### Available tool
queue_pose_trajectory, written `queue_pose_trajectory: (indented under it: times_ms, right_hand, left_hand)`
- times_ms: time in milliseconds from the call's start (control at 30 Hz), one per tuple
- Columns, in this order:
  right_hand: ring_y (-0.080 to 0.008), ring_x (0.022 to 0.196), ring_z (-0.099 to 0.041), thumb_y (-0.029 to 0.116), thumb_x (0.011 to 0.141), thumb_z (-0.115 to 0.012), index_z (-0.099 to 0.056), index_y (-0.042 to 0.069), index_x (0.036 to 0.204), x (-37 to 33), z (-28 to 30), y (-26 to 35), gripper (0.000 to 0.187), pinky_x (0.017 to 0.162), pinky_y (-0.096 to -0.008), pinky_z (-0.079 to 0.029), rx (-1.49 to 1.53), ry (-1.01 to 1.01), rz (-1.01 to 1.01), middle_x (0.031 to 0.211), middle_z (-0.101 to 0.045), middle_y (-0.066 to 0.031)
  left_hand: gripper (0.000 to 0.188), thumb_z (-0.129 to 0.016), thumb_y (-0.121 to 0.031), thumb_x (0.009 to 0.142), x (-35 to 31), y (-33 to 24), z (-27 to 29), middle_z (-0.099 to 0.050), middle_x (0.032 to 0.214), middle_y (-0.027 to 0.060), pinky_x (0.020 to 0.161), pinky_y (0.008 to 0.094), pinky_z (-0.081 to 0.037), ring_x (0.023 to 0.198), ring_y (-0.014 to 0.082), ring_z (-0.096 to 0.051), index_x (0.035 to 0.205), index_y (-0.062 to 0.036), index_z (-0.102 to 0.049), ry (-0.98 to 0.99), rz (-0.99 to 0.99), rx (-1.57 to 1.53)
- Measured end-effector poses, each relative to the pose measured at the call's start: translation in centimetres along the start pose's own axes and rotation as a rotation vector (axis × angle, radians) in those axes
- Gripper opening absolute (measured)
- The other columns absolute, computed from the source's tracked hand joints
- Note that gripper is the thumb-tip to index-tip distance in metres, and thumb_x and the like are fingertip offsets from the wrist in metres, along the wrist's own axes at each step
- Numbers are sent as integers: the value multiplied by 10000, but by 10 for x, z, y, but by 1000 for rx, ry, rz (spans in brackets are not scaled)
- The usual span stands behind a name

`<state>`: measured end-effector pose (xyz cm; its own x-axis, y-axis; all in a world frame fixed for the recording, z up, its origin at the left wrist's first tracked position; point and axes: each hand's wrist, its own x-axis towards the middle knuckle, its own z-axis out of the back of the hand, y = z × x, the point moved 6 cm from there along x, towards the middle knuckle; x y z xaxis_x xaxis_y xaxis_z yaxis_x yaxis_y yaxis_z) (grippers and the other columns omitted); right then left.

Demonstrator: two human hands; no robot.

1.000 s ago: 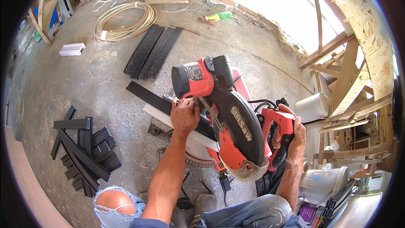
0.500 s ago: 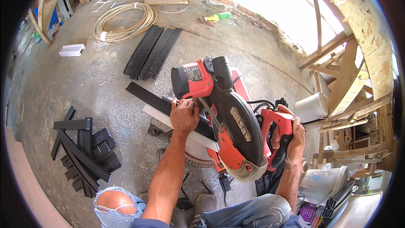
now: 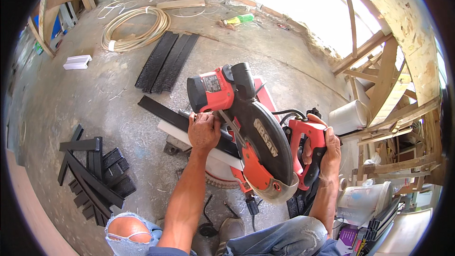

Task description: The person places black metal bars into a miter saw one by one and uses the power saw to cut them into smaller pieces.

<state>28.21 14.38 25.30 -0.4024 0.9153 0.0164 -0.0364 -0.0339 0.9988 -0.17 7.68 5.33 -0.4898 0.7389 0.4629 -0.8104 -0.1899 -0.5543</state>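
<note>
A red and black miter saw (image 3: pixel 263 130) stands on the floor in front of me, its head over the work. My right hand (image 3: pixel 331 154) is wrapped round the saw's red and black handle (image 3: pixel 313 161). My left hand (image 3: pixel 204 130) presses down with curled fingers on a long black profile strip (image 3: pixel 163 113) laid across the saw's bed, left of the blade guard. The motor housing (image 3: pixel 211 87) sits just above these fingers. A white strip (image 3: pixel 174 131) runs along the near side of the black one. The guard hides the blade and the strip's right end.
Cut black pieces (image 3: pixel 95 166) lie heaped at the left, and longer black boards (image 3: pixel 166 61) lie beyond the saw. A coiled hose (image 3: pixel 106 38), a white block (image 3: pixel 77 62) and a green bottle (image 3: pixel 239 19) are farther off. Buckets (image 3: pixel 350 116) and timber framing (image 3: pixel 388 76) stand at the right.
The view has shifted slightly, so everything sits a little farther left. Both hands keep their places on the strip and the saw handle.
</note>
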Motion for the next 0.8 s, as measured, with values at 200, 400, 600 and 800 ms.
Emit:
queue_pose_trajectory:
  times_ms: [200,400,600,800]
  right_hand:
    - [-106,465,-538,531,1107,-436,-561,-71,1426,-1,0,0,693,433,-255,-415,-18,-4,2,622,-597,-43]
    - [-110,468,-541,543,1103,-439,-559,-71,1427,-1,0,0,705,433,-256,-416,-29,-11,-1,621,-597,-48]
    - [-112,467,-536,546,1098,-451,-559,-73,1425,-1,0,1,708,433,-256,-414,-27,-2,2,625,-598,-49]
    - [-112,461,-533,546,1095,-460,-560,-69,1428,0,0,0,706,433,-254,-412,-9,-4,-3,623,-599,-48]
  left_hand:
    - [239,-613,-241,948,0,0,1,-738,1012,135,1113,535,-391,1042,323,-680,905,-34,-723,-5,-1,-13]
    - [243,-607,-233,952,-1,2,1,-731,990,141,1102,534,-397,1020,341,-679,888,-30,-723,-13,1,-15]
    - [247,-602,-227,955,1,0,2,-729,967,141,1095,532,-401,999,338,-681,900,-25,-733,-11,-9,-18]
    - [248,-600,-224,952,0,0,3,-732,969,138,1098,533,-401,1010,328,-685,900,-21,-732,-28,-7,-22]
